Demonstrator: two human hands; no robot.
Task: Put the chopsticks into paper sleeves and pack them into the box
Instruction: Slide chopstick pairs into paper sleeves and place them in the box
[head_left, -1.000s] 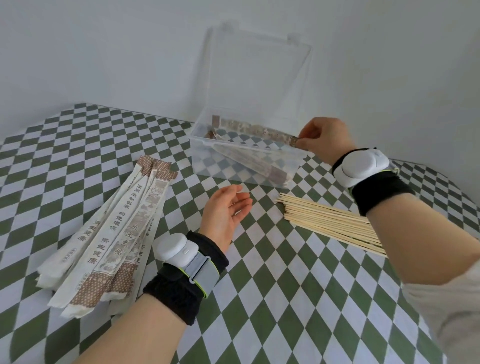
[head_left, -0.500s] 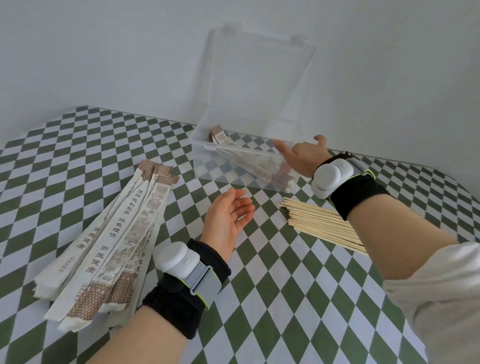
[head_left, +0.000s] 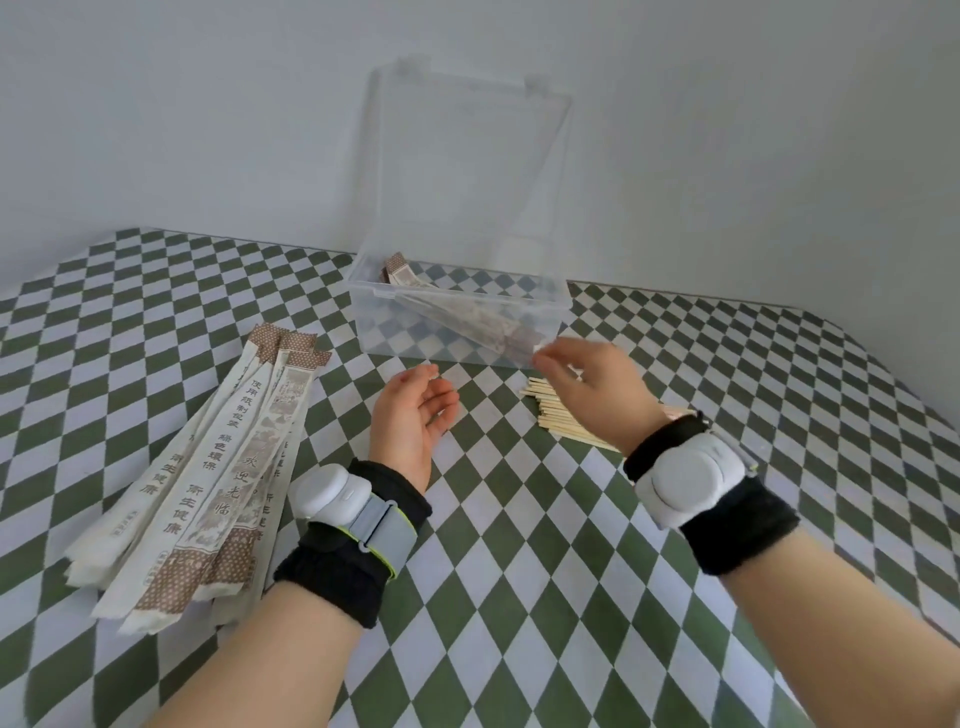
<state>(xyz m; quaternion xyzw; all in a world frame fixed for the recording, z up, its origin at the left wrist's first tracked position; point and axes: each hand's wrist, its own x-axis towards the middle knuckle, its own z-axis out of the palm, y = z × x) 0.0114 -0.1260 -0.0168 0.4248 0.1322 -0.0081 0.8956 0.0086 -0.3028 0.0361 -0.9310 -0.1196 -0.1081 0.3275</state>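
Since half a second ago our right hand has drawn back from the right end of the clear plastic box and dropped towards us, so that it now hovers over the pile of bare chopsticks; our left hand has hardly shifted. What the next pick turns on, we judge, is that this pile lies directly under the right hand's fingers, its far ends poking out to the left of the knuckles and its long axis running from there rightward and towards us, beneath the right wrist. The right hand is plainly the nearer one. It is held palm down, fingers stretched leftward and loosely spread, the fingertips blurred with motion; as far as we can make out it holds nothing and does not yet touch the sticks. Our left hand waits between the two piles, palm turned up and inward, fingers relaxed in a soft curl, empty. The paper sleeves fan out on the checked tablecloth just to its left, their long axis running away from us and a little rightward. A few sleeved pairs already lie slantwise in the box, whose lid stands open behind it
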